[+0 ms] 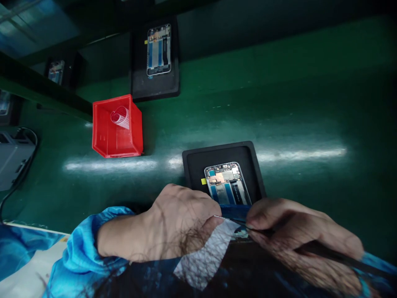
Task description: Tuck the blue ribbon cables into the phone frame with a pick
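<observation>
Phone frame (228, 184) lies in its black tray (192, 165) just ahead of both my hands, long axis running away from me. My left hand (176, 219) rests curled at its near end, grasp hidden; my right hand (297, 227) pinches a thin dark tool (328, 251). Open green bench (310, 116) spreads rightward

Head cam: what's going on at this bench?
A person in blue sleeves works on an opened phone lying in a black tray on the green bench. The left hand rests at the phone's lower end; the right hand holds a thin dark tool pointed at it. Farther back are a red bin and a second tray with another phone.
</observation>
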Available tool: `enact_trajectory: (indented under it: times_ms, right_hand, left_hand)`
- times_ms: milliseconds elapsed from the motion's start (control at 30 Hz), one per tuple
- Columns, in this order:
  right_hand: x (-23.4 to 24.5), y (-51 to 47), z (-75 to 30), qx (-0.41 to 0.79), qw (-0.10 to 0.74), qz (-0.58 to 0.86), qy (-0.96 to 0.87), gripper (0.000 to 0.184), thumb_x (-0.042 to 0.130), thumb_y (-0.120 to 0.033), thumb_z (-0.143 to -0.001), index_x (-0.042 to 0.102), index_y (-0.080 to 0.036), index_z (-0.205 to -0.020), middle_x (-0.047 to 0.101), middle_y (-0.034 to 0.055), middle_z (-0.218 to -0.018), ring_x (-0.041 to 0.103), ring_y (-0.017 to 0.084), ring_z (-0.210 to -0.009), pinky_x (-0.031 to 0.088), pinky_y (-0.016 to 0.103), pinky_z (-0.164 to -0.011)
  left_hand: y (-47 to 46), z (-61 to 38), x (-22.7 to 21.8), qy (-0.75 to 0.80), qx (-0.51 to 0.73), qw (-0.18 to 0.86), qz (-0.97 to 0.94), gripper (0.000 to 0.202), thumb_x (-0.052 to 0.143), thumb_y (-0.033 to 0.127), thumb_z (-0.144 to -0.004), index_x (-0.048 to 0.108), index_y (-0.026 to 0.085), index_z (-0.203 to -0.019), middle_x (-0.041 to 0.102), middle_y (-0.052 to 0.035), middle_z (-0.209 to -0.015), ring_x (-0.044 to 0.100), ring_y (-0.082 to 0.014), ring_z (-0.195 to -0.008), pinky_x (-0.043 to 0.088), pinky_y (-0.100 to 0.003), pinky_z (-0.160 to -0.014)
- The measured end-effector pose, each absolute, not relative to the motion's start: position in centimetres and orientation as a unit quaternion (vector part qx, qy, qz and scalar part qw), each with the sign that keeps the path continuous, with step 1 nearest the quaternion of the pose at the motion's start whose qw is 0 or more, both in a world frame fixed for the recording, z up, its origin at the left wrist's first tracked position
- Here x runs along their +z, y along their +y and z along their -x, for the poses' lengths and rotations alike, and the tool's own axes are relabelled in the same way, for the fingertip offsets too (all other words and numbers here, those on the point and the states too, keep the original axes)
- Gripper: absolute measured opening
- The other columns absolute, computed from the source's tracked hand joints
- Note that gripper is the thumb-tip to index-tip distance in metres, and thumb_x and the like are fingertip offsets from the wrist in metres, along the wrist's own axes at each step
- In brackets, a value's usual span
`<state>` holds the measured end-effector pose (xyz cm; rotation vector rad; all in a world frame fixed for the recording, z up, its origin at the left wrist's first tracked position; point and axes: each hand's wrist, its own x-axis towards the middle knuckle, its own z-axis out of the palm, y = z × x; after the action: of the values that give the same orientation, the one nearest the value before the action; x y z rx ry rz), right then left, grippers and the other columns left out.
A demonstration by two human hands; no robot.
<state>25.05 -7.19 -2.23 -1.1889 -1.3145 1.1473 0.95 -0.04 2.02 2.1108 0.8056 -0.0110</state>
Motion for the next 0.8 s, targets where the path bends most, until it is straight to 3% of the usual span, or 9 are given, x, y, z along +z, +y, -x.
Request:
enact_trajectory:
  times_ms: [100,267,500,800]
  right_hand:
    - [-2.6,-6.0,-25.5,0.475,0.526,0.510,-0.488,0.027,0.086,-0.013,-0.074,0.069,-0.033,-0.069,0.080,-0.0012,-0.071,0.077,0.022,-0.060,0.069,0.035,-0.056]
    - [-5.2,-2.7,-26.2,0.446,0.531,0.606,-0.390,0.028,0.089,-0.014,-0.070,0.065,-0.028,-0.064,0.076,-0.0049,-0.066,0.073,0.015,-0.059,0.063,0.028,-0.061]
    - [-6.1,-1.7,-25.7,0.410,0.504,0.655,-0.387,0.027,0.095,-0.024,-0.064,0.068,-0.026,-0.060,0.079,-0.0020,-0.068,0.077,0.019,-0.066,0.063,0.033,-0.067]
    - [-6.0,-2.0,-25.4,0.392,0.483,0.668,-0.408,0.025,0.094,-0.027,-0.067,0.069,-0.026,-0.061,0.081,-0.0011,-0.070,0.079,0.021,-0.070,0.064,0.037,-0.070]
  left_hand:
    - [-0.3,-0.6,1.8,0.317,-0.002,0.442,-0.840,0.019,0.056,0.031,-0.108,0.061,0.027,-0.091,0.075,0.0062,-0.083,0.064,-0.0133,-0.065,0.039,-0.034,-0.058]
    - [-0.5,-0.5,1.5,0.307,-0.027,0.469,-0.828,0.020,0.064,0.025,-0.102,0.058,0.026,-0.083,0.072,0.0082,-0.078,0.062,-0.0119,-0.063,0.039,-0.033,-0.059]
    - [-0.5,-0.9,1.2,0.302,-0.006,0.481,-0.823,0.019,0.067,0.021,-0.098,0.058,0.026,-0.082,0.072,0.0094,-0.076,0.063,-0.0106,-0.060,0.039,-0.032,-0.057]
    - [-0.2,-1.2,1.4,0.299,-0.027,0.472,-0.829,0.019,0.064,0.018,-0.098,0.059,0.025,-0.081,0.073,0.0078,-0.078,0.062,-0.0117,-0.060,0.038,-0.033,-0.055]
